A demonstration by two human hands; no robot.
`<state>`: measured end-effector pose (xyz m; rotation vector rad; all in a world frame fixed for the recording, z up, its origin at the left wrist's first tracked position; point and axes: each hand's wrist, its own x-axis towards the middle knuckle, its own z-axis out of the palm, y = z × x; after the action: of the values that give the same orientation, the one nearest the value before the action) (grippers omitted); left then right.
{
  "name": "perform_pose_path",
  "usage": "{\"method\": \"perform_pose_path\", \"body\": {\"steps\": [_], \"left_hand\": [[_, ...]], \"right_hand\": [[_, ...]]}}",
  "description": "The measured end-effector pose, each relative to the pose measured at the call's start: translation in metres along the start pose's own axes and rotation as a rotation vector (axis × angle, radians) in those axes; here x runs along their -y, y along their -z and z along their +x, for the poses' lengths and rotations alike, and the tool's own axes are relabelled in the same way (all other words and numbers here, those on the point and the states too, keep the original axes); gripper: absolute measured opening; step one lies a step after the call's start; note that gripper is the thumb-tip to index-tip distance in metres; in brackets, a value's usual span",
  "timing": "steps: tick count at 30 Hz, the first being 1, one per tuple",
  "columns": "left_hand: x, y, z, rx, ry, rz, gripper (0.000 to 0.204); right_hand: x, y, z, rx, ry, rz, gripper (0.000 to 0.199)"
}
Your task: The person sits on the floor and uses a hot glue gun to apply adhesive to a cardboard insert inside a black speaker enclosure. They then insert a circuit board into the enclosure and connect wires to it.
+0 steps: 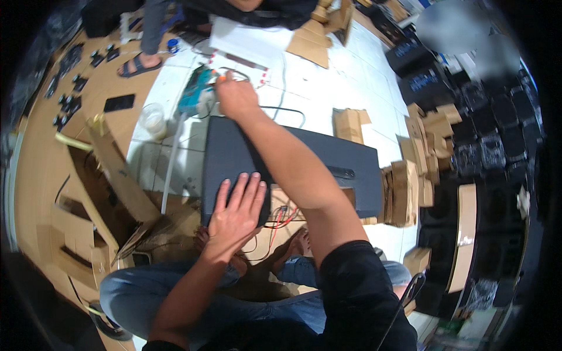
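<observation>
My left hand (pixel 235 213) lies flat, fingers spread, on the left part of a long black cabinet-like case (pixel 328 155) in front of my knees. My right arm stretches across the case. Beyond its far edge, my right hand (pixel 237 96) is closed, with a bit of orange showing at the fingertips; what it holds is mostly hidden. Just left of that hand stands a teal box (pixel 194 92) with small items on it. Red and black wires (pixel 284 216) come out at the near side of the case.
A clear plastic tub (pixel 153 121) and a phone (pixel 119 103) lie to the left, near an open cardboard box (pixel 111 175). Small cartons (pixel 404 193) and stacked black units (pixel 492 152) line the right. Across from me, another person's sandalled foot (pixel 140 64) rests on cardboard.
</observation>
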<state>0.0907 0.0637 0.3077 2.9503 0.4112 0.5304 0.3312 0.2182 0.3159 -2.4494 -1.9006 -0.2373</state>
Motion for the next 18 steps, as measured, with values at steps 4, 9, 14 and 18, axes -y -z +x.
{"method": "perform_pose_path", "body": {"steps": [4,9,14,18], "left_hand": [[-0.009,0.006,0.003,0.035,0.029,-0.049,0.101],[-0.018,0.006,0.008,0.023,0.081,-0.033,0.104],[-0.007,0.015,0.01,0.098,0.017,-0.132,0.102],[0.008,0.014,0.002,0.115,-0.065,-0.071,0.101]], "right_hand": [[0.002,-0.016,0.0,-0.086,-0.018,0.08,0.026],[0.001,0.001,-0.003,-0.01,0.018,0.12,0.021],[-0.004,-0.046,0.013,-0.04,-0.229,0.297,0.024],[-0.027,-0.042,0.012,0.018,-0.195,0.197,0.019]]}}
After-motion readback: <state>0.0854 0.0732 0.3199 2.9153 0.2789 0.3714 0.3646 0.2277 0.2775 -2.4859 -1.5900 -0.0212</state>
